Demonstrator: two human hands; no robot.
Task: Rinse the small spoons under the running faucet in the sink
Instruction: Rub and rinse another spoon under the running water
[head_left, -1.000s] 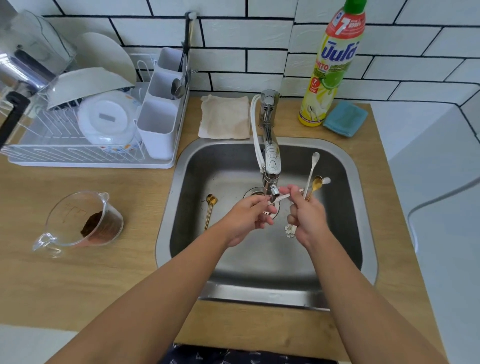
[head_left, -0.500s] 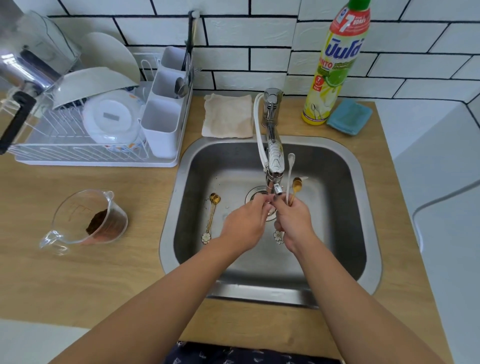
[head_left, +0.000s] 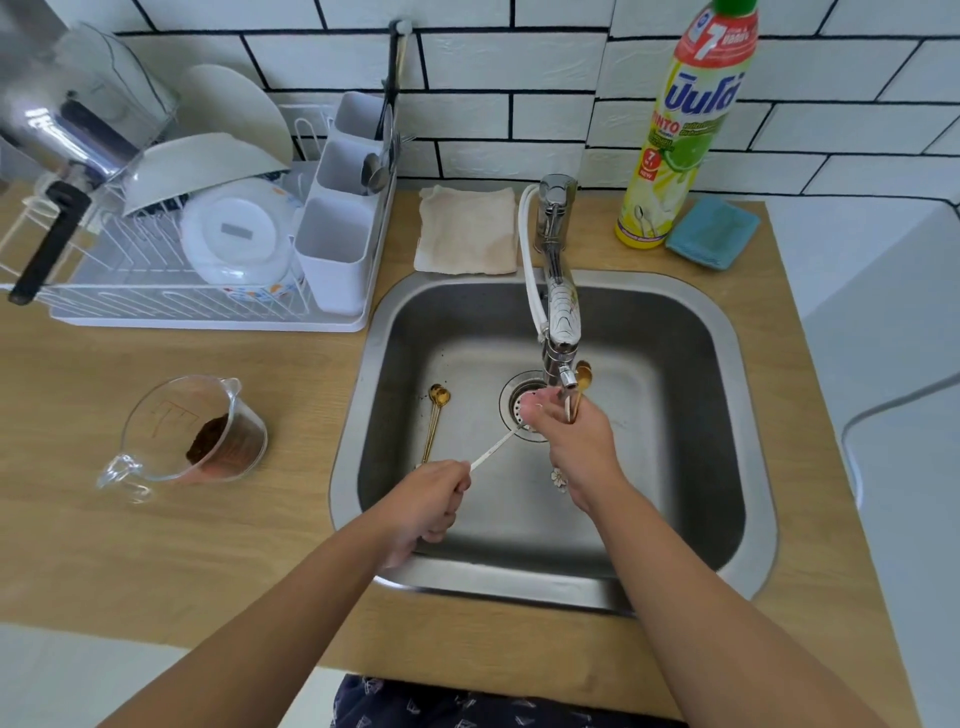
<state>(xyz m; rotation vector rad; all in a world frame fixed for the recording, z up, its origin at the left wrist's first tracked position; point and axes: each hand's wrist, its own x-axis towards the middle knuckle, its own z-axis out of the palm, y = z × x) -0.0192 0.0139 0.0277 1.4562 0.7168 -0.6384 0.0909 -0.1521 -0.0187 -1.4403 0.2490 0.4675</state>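
My right hand (head_left: 576, 441) grips a small gold spoon (head_left: 582, 379) upright just under the faucet spout (head_left: 561, 332), over the drain of the steel sink (head_left: 675, 332). Its flower-shaped handle end (head_left: 559, 479) pokes out below the hand. My left hand (head_left: 426, 506) pinches the handle of a thin white spoon (head_left: 496, 448), whose far end reaches to my right hand's fingers near the drain. Two more gold spoons (head_left: 435, 418) lie together on the sink floor, left of the drain. Water flow is too faint to see.
A white dish rack (head_left: 208, 312) with plates and a cutlery holder stands at the back left. A glass measuring cup (head_left: 192, 436) with brown residue sits left of the sink. Behind the sink are a folded cloth (head_left: 467, 228), a dish soap bottle (head_left: 685, 124) and a blue sponge (head_left: 711, 234).
My left hand has pulled back toward the sink's near left, drawing the white spoon out of my right hand. My right hand stays under the spout with the gold spoon.
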